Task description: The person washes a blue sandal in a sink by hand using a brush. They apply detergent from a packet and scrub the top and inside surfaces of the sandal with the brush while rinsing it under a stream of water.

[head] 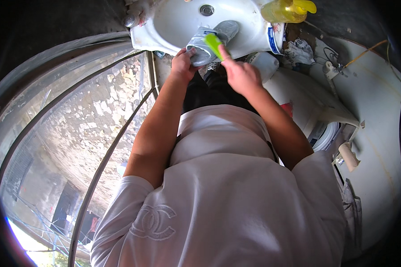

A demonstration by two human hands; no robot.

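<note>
At the front rim of a white ceramic washbasin (177, 25), my left hand (184, 63) grips a wet grey slide slipper (197, 40) by its edge. The slipper's wide strap bears a dark blue label, and its opening faces me. A grey sole-shaped piece (230, 28) lies in the basin behind it; whether it belongs to the same slipper or a second one, I cannot tell. My right hand (242, 74) holds a bright green brush (214, 43) by its handle against the slipper's right side. The brush is blurred and its bristles are hidden.
A yellow pump bottle (280, 11) and a blue-and-white tube (271, 38) occupy the basin's right edge. Below sits a translucent plastic container (265, 65), with a washing machine (307, 90) to its right. A framed window (97, 110) borders my left arm.
</note>
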